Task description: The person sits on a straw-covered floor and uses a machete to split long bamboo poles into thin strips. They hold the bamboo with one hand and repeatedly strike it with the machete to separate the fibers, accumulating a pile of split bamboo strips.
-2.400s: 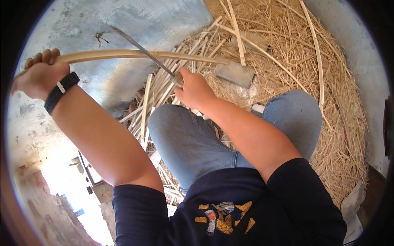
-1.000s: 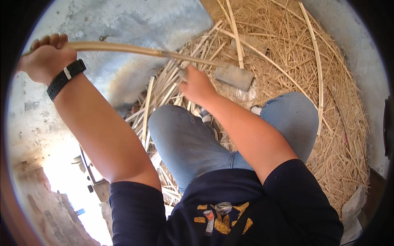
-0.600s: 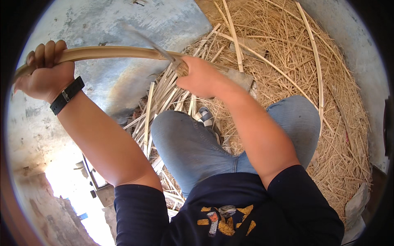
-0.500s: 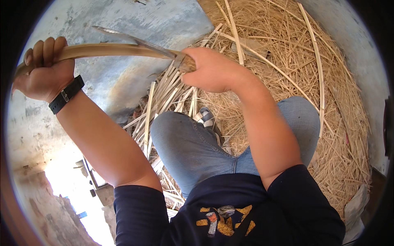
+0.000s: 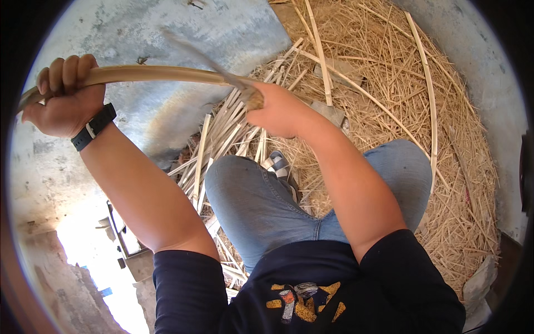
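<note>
My left hand (image 5: 71, 100), a dark watch (image 5: 94, 127) on its wrist, is wrapped round one end of a long bamboo strip (image 5: 156, 73). The strip bows across to the right and reaches the base of a knife (image 5: 206, 58). Closed round the knife's wooden handle is my right hand (image 5: 281, 111). The blade slants up and left, smeared by motion, and crosses the strip close to the handle. Whether my right fingers also touch the strip's end cannot be made out.
Pale bamboo slivers (image 5: 222, 125) lie in a bundle beyond my left knee. Thin shavings (image 5: 384, 67) cover the floor ahead and to the right, with longer strips (image 5: 428, 89) on top. A blue-grey wall (image 5: 222, 28) stands at the far left; another (image 5: 489, 61) bounds the right.
Both hands have shifted slightly, the left a little right, the right a little down. The knife's blade has swung to a steeper slant and is now blurred. Both grips stay closed.
</note>
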`<action>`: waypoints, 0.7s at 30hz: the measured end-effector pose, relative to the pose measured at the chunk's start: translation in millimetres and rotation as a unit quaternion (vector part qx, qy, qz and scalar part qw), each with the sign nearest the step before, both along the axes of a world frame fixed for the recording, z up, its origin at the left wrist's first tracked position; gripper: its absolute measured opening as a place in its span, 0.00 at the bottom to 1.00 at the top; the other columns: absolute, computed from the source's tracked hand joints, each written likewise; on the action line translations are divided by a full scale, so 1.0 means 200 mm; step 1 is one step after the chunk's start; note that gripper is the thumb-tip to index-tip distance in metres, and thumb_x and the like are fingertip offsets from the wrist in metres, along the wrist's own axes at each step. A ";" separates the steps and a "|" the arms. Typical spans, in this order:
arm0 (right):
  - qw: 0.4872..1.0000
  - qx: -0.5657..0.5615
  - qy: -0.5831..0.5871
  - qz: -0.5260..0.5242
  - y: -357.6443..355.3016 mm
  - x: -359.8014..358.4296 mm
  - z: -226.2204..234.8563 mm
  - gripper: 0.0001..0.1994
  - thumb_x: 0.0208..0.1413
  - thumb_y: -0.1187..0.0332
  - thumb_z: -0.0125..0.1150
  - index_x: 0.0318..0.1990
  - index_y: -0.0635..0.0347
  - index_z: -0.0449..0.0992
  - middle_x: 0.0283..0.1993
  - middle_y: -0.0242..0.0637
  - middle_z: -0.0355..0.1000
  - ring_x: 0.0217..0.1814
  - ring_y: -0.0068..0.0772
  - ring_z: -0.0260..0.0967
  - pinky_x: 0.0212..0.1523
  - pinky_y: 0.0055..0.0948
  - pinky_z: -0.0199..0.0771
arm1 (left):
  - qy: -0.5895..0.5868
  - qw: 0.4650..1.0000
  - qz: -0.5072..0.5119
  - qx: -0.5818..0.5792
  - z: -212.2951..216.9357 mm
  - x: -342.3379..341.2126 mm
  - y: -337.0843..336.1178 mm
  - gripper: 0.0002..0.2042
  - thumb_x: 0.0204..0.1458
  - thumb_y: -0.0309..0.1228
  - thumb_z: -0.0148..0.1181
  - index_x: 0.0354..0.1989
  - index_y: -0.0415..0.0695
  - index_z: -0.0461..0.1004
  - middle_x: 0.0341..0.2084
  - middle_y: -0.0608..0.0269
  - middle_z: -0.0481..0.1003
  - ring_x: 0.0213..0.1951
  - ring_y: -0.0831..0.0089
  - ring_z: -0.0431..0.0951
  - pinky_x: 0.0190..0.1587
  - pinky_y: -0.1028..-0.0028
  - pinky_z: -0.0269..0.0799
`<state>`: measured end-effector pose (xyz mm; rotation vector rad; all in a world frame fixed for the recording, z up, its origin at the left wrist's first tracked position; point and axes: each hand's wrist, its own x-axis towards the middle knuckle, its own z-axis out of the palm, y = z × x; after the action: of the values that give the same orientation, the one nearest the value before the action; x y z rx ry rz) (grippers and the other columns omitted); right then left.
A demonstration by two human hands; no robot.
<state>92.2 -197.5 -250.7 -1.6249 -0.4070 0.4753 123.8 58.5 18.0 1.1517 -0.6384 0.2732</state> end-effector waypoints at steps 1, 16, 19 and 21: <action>0.999 0.015 0.032 -0.010 0.00 0.02 -0.02 0.26 0.53 0.70 0.59 0.62 0.67 0.68 0.34 0.38 0.73 0.32 0.30 0.71 0.35 0.30 0.74 | 0.000 1.000 0.020 -0.005 0.00 0.00 -0.01 0.37 0.54 0.77 0.27 0.20 0.52 0.59 0.12 0.72 0.50 0.16 0.77 0.45 0.23 0.74 0.43; 0.982 -0.054 0.109 -0.145 0.11 -0.03 -0.36 0.24 0.53 0.71 0.60 0.58 0.72 0.68 0.43 0.50 0.76 0.43 0.41 0.76 0.45 0.38 0.78 | 0.011 1.000 0.013 -0.005 -0.01 -0.05 0.06 0.40 0.49 0.81 0.26 0.17 0.52 0.60 0.11 0.73 0.51 0.15 0.78 0.45 0.23 0.75 0.42; 0.957 -0.133 0.202 -0.159 0.05 -0.05 -0.52 0.21 0.56 0.73 0.59 0.56 0.73 0.70 0.52 0.55 0.74 0.51 0.46 0.76 0.51 0.40 0.78 | -0.005 1.000 0.026 -0.010 -0.03 -0.07 0.05 0.21 0.48 0.56 0.48 0.15 0.53 0.60 0.11 0.75 0.52 0.14 0.78 0.48 0.23 0.75 0.45; 0.966 -0.058 0.193 -0.164 0.10 -0.10 -0.41 0.21 0.56 0.73 0.59 0.57 0.72 0.69 0.50 0.56 0.75 0.49 0.47 0.77 0.49 0.41 0.79 | 0.001 0.998 0.061 -0.007 -0.02 -0.07 0.08 0.18 0.46 0.49 0.54 0.15 0.53 0.59 0.11 0.75 0.52 0.15 0.79 0.48 0.23 0.74 0.46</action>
<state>72.2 -177.4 -333.4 -1.6246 0.1832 0.5555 109.5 73.7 13.1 1.1790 -0.5654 0.3798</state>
